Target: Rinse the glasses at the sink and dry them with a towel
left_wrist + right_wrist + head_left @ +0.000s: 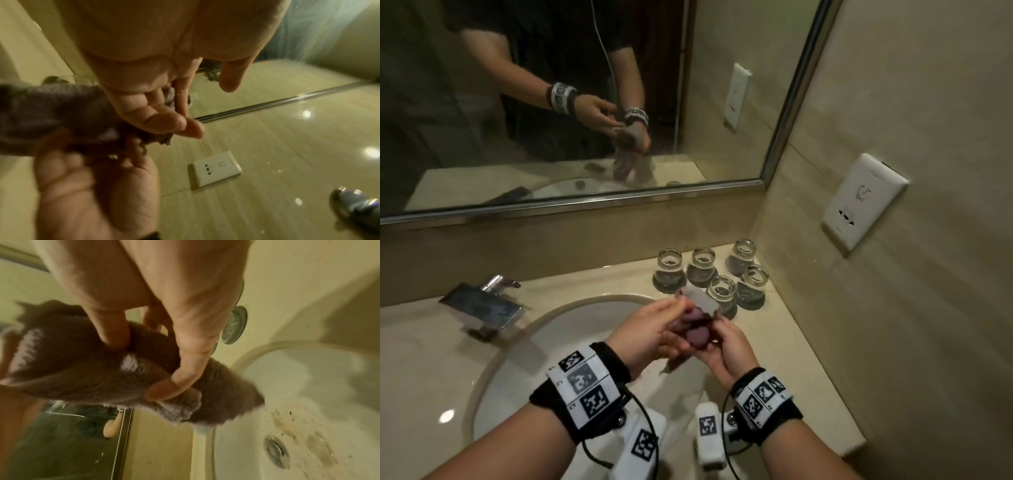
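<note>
Over the white sink [524, 346], both hands work a crumpled purple towel [697, 330]. My left hand [654, 329] holds its left side, thumb on top and fingers beneath; in the left wrist view the towel [51, 113] runs behind those fingers [164, 120]. My right hand [729, 346] grips the right side, and in the right wrist view its thumb [185, 378] and a finger pinch the towel [72, 369]. I cannot tell whether a glass is wrapped inside. Several small clear glasses [719, 291] stand together on the counter behind the hands.
A chrome faucet [482, 305] juts over the basin at the left. The beige counter [801, 359] ends at the right wall, which carries a white socket plate [863, 202]. A mirror [551, 102] fills the back wall. The basin floor shows stains around the drain [276, 451].
</note>
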{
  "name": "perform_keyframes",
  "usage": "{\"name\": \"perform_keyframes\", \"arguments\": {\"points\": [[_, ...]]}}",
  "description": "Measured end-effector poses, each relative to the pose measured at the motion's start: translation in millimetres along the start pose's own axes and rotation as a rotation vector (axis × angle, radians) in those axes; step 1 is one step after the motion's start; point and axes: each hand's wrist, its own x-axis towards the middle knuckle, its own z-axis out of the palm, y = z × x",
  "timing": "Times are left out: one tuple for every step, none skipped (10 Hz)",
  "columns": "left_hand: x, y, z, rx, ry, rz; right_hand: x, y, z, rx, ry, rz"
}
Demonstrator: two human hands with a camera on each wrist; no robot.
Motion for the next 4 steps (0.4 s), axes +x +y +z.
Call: {"name": "perform_keyframes", "arguments": {"points": [[-2.2, -3.5, -12.8, 0.051, 0.138, -0.005, -6.1, -11.1, -16.9, -0.203, 0.184, -0.119], [-5.1, -4.2, -18.1, 0.081, 0.126, 0.017, -16.4, -31.9, -30.6, -0.352, 0.194, -0.216], [-14.5, -1.1, -16.4, 0.096, 0.089, 0.016, -15.2, -42.7, -46.9, -0.549, 0.259, -0.255], [-20.2, 0.5, -17.9, 0.082, 0.077, 0.021, -0.3, -40.4, -70.7, -1.174, 0.392, -0.178]]}}
